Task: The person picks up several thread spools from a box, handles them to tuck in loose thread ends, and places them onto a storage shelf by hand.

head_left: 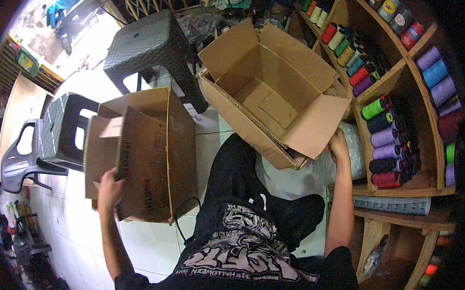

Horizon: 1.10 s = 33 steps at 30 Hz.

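At the lower left of the frame, the left hand (108,187) curls over the near edge of a cardboard box (143,159) that lies on the pale tiled floor (150,245), fingers wrapped around a raised flap so the hand is closed on the cardboard. This box sits left of centre, its flaps partly folded and its inside mostly hidden. At right of centre, the right hand (339,147) reaches up to a second, open cardboard box (273,92) that fills the upper middle of the frame; the hand meets its lower right flap, but whether the fingers pinch the flap or only press against it cannot be told, since they are tucked behind the edge. The open box is tilted toward the camera and shows a bare bottom. Just beside the right hand lies a clear plastic bag (349,152). Along the right edge a wooden shelf (396,188) holds rows of coloured thread cones (386,136). At the upper left stand two dark plastic stools (148,45), one behind the box on the floor.
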Motion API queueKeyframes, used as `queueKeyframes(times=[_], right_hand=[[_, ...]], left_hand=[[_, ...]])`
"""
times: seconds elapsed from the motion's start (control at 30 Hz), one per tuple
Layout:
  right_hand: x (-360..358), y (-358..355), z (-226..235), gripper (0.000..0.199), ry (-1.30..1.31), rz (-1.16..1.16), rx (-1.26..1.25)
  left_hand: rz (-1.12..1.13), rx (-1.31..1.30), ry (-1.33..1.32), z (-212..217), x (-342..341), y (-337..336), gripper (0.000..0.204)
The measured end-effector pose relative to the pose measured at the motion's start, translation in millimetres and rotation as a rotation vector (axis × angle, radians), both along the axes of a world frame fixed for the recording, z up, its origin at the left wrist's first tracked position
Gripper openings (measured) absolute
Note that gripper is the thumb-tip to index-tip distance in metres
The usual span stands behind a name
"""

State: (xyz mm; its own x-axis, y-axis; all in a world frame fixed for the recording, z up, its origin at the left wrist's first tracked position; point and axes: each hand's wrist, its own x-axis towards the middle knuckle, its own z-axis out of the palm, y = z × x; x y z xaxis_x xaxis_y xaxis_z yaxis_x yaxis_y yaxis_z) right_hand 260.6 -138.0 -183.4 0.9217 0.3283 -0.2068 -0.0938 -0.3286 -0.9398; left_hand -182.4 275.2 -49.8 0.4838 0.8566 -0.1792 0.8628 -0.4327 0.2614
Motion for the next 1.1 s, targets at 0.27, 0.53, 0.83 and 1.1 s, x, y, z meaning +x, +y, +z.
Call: queueKeyframes(times=[0.27,0.53,0.83,1.1], right_hand=[[6.6,7.4,-3.4,0.022,-0.023,-0.006,-0.128],[24.6,14.5,-20.0,0.033,-0.393,0.126,-0.192],[42.9,18.0,-38.6,0.036,-0.236,0.079,-0.100],[21.2,22.2,-12.1,0.045,-0.231,0.174,-0.037]], left_hand=[[0.015,0.451,-0.243,165.1,-45.4,-11.6,0.025],[-0.395,0.630,-0.508,241.8,66.1,35.0,0.030],[-1.169,0.553,-0.664,225.6,235.1,-20.3,0.033],[-1.393,0.328,-0.595,181.8,248.0,-48.9,0.043]])
